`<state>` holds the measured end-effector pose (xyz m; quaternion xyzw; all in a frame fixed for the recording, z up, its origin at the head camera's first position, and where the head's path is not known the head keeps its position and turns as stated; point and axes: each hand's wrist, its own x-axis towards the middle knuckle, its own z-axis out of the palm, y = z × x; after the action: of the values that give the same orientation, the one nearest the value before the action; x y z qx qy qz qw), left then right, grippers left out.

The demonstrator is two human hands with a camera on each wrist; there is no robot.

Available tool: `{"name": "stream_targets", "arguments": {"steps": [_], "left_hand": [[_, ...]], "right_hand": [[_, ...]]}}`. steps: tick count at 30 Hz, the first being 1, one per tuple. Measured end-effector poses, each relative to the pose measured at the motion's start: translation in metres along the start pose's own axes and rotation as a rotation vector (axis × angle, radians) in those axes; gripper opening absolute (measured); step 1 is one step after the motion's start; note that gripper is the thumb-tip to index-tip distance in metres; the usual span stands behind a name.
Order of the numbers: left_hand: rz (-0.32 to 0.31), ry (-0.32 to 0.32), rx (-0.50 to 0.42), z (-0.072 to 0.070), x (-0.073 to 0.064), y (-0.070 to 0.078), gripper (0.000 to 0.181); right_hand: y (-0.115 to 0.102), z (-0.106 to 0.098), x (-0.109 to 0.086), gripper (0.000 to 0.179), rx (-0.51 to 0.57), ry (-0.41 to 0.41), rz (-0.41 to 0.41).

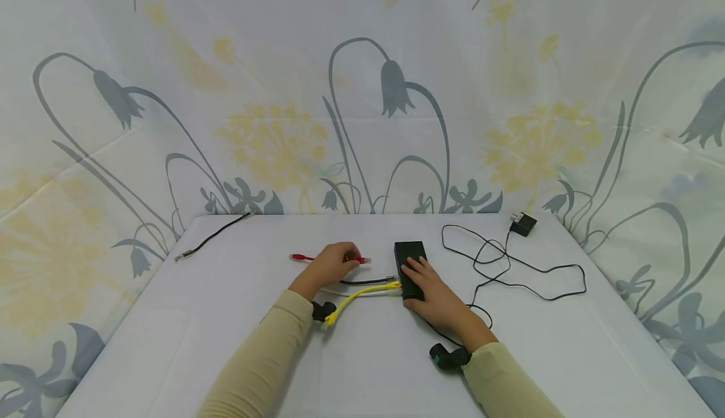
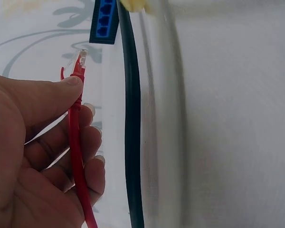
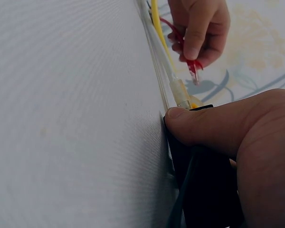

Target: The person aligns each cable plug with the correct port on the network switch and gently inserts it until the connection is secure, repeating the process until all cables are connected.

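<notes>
My left hand (image 1: pixel 333 265) pinches a red Ethernet cable (image 2: pixel 75 142) just behind its clear plug (image 2: pixel 82 58), between thumb and curled fingers. In the head view the plug points right, toward a black network switch (image 1: pixel 418 251), and is apart from it. A row of blue ports (image 2: pixel 104 19) shows on the switch in the left wrist view. My right hand (image 1: pixel 435 295) holds the switch, thumb at its near end and fingers over its top. Yellow (image 1: pixel 362 293), black (image 1: pixel 368 281) and white (image 1: pixel 370 294) Ethernet cables run to the switch's left side.
A short black Ethernet cable (image 1: pixel 212 235) lies at the back left of the white table (image 1: pixel 374 367). At the back right sits a black power adapter (image 1: pixel 523 224). Its thin cord (image 1: pixel 544 271) lies in loose loops right of the switch and passes behind my right wrist.
</notes>
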<state>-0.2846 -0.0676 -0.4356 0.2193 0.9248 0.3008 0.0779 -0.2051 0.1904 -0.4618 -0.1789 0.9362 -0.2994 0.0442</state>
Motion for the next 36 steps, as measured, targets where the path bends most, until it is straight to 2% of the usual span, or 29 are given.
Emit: {"name": "stream_targets", "arguments": {"steps": [6, 12, 19, 28, 36], "left_hand": [[0.021, 0.014, 0.007, 0.004, 0.001, 0.005, 0.008], [0.014, 0.036, 0.01, 0.01, 0.002, 0.009, 0.009], [-0.006, 0.016, -0.01, 0.016, 0.004, 0.016, 0.01], [0.022, 0.019, -0.029, 0.025, 0.007, 0.022, 0.009], [0.01, 0.0, -0.028, 0.032, 0.007, 0.028, 0.01]], "right_hand": [[0.0, 0.0, 0.0, 0.07, 0.003, -0.002, -0.003], [0.0, 0.0, 0.001, 0.071, -0.008, -0.006, 0.003], [0.002, 0.0, 0.0, 0.07, -0.019, 0.012, -0.017], [0.0, -0.001, -0.001, 0.07, -0.005, 0.012, -0.017], [0.004, 0.0, 0.0, 0.07, -0.009, 0.017, -0.026]]}}
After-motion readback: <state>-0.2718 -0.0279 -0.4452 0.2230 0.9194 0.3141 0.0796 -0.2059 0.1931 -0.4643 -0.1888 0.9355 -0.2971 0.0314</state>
